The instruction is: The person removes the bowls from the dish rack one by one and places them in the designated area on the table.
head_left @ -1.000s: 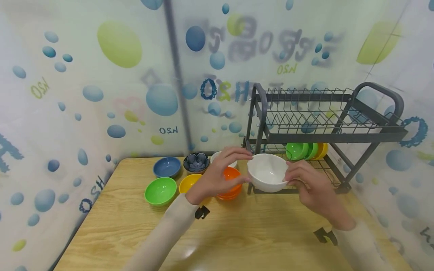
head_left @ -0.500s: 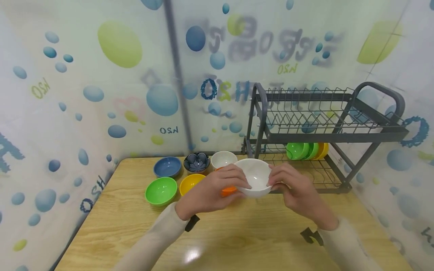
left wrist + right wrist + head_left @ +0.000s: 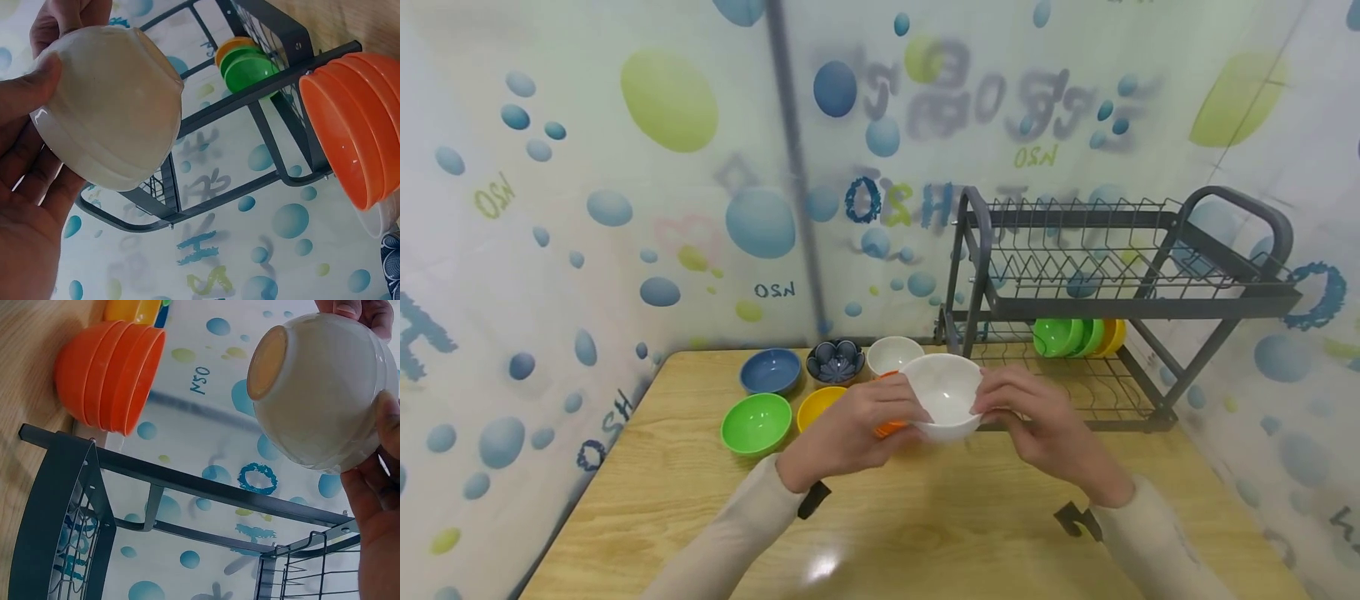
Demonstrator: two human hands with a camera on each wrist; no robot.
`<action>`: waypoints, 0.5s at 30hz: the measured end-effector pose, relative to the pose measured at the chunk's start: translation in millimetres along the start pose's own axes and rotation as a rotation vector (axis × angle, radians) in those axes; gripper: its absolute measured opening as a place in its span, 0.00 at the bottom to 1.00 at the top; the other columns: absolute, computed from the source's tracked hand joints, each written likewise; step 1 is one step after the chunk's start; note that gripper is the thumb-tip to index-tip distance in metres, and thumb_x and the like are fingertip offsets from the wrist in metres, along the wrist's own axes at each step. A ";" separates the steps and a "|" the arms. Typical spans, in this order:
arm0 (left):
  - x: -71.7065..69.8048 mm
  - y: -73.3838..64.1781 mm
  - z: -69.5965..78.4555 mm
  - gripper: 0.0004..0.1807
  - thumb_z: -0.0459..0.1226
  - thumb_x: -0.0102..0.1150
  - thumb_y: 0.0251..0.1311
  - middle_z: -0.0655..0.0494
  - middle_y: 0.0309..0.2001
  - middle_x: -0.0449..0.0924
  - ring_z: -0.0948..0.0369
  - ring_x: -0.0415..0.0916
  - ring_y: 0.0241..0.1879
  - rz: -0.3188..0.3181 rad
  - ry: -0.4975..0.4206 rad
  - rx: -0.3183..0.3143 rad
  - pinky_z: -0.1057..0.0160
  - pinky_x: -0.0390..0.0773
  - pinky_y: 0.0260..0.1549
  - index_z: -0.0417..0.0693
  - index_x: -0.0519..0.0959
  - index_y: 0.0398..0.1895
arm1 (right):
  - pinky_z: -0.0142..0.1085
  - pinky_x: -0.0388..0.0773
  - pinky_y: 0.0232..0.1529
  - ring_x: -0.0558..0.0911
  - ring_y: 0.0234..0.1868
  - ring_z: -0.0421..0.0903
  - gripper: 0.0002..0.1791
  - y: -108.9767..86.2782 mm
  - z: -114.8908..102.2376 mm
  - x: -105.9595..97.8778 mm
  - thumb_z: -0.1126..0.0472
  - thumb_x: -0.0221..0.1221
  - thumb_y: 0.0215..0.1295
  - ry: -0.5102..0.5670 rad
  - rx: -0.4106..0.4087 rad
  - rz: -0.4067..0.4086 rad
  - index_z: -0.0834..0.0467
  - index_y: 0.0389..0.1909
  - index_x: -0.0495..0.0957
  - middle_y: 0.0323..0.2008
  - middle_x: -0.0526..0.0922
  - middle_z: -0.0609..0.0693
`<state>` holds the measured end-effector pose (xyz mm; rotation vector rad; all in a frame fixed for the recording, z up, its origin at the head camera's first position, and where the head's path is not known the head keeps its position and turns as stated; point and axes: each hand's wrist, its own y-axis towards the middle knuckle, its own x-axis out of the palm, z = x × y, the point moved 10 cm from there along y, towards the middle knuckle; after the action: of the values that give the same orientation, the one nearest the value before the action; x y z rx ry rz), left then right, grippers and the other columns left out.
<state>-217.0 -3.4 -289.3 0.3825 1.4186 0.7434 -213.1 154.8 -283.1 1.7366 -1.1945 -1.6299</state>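
A white bowl (image 3: 943, 392) is held in the air between both hands, its inside facing the head camera. My left hand (image 3: 853, 425) grips its left side, fingers over the rim and thumb below. On the opposite side my right hand (image 3: 1037, 421) pinches the rim. From underneath, the left wrist view shows the bowl's glossy outer wall (image 3: 119, 112); the right wrist view shows its tan foot (image 3: 267, 362). Behind the left hand, a stack of orange bowls (image 3: 106, 378) stands on the table, mostly hidden in the head view.
On the wooden table (image 3: 700, 517) stand a blue bowl (image 3: 771, 372), a dark petal-patterned bowl (image 3: 836, 363), a green bowl (image 3: 756, 425), a yellow bowl (image 3: 820, 407) and another white bowl (image 3: 891, 355). A two-tier dish rack (image 3: 1142, 308) at right holds green bowls (image 3: 1058, 337) and a yellow one (image 3: 1112, 337) below.
Both hands have moved left with the white bowl, away from the rack and in front of the orange stack. My left fingers now reach over the rim. The white bowl behind has come into fuller view.
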 end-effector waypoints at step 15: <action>-18.5 -4.9 -29.8 0.08 0.31 0.75 0.55 0.56 0.38 0.88 0.60 0.81 0.41 0.075 0.036 -0.119 0.59 0.85 0.50 0.45 0.88 0.38 | 0.29 0.68 0.72 0.77 0.68 0.46 0.32 -0.8 44.3 -3.2 0.74 0.72 0.54 -0.077 0.304 0.067 0.59 0.62 0.78 0.64 0.81 0.56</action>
<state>-244.6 -24.8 -283.0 0.3323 1.3923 0.8950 -255.1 167.6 -290.1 1.8008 -1.5895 -1.5517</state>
